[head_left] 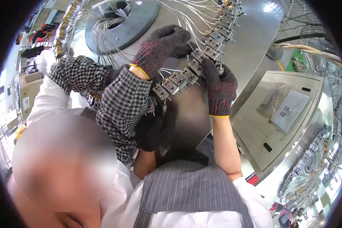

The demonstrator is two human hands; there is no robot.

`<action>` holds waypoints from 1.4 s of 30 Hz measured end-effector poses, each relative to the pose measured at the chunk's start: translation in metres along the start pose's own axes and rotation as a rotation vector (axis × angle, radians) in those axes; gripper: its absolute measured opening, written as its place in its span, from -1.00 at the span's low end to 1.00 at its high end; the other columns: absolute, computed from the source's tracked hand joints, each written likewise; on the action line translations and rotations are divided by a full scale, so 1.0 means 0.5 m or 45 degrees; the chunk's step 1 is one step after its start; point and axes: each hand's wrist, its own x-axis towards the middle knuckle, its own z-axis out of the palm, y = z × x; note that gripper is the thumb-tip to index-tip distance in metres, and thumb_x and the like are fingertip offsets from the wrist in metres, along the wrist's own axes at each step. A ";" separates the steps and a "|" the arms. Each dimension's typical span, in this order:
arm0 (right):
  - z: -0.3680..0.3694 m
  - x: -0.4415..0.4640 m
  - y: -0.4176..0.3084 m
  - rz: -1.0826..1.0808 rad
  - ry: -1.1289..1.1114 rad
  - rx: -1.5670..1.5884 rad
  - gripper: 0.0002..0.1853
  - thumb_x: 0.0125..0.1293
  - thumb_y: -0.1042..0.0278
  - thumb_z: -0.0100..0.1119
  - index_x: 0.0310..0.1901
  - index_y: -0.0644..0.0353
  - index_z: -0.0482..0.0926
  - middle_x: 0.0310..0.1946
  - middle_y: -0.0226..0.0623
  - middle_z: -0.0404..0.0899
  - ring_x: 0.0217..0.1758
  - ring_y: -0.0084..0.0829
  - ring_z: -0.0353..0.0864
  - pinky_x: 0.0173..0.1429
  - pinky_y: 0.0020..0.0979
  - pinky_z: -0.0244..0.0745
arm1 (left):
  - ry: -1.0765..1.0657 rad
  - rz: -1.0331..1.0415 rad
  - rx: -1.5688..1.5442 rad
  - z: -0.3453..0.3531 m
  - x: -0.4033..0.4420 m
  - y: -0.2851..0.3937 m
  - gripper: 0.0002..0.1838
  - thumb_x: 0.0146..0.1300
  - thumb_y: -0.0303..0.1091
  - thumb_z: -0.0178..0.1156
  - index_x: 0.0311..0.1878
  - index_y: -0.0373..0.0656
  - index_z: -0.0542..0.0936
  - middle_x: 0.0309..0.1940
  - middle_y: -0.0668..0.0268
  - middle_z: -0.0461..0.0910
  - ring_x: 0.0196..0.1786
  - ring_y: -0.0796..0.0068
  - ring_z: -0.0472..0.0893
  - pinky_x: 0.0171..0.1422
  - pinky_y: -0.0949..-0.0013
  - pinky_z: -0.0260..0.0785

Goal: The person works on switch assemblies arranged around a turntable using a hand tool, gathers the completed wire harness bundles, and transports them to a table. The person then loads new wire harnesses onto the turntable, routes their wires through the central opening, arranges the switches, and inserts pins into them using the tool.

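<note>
A curved row of small boxy metal units (178, 79), thermostat-like, with pins and thin white leads, runs around a steel surface. My right hand (222, 89), in a dark knit glove with a yellow cuff, is closed at the row, thumb against a metal unit (195, 67). A light rounded piece (220, 70) shows between its fingers. My left hand (155, 131), gloved and in dark shadow, is below the row's near end, beside a pale stub (164, 109); its fingers are unclear. A co-worker's gloved hand (165, 43) reaches over the row, close to my right hand.
The co-worker's checkered sleeve (123, 100) crosses close on my left. A grey round disc (140, 26) with bundled leads is behind. To my right are a beige panel (254, 140) with a plastic bag (290, 110) on it, and a heap of wired parts (304, 163).
</note>
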 end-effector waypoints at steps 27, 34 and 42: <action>-0.072 -0.046 0.010 -0.295 -0.061 0.203 -0.76 0.20 0.43 0.34 -0.10 0.22 0.62 -0.24 -0.28 0.62 -0.23 -0.48 0.60 -0.11 -0.45 0.53 | -0.359 0.027 0.349 0.032 -0.013 -0.026 -0.75 0.42 -0.33 0.09 0.06 -0.25 0.50 -0.13 0.22 0.64 -0.10 0.51 0.60 0.02 0.43 0.47; -0.043 0.027 -0.125 -0.509 -0.113 -0.220 -0.67 0.24 0.38 0.34 0.04 0.17 0.59 -0.15 -0.32 0.64 -0.14 -0.55 0.60 0.00 -0.47 0.52 | -0.323 0.177 0.598 0.038 -0.005 -0.020 -0.60 0.38 -0.44 0.09 0.27 -0.15 0.38 -0.28 0.26 0.63 -0.26 0.54 0.64 -0.21 0.49 0.55; -0.067 0.022 -0.067 -0.558 -0.143 0.037 -0.67 0.21 0.53 0.33 0.03 0.22 0.59 -0.09 -0.29 0.65 -0.08 -0.57 0.61 0.03 -0.52 0.54 | -0.382 0.241 0.389 0.031 -0.007 -0.037 -0.56 0.37 -0.49 0.12 0.30 -0.11 0.38 -0.25 0.26 0.63 -0.23 0.53 0.65 -0.17 0.48 0.55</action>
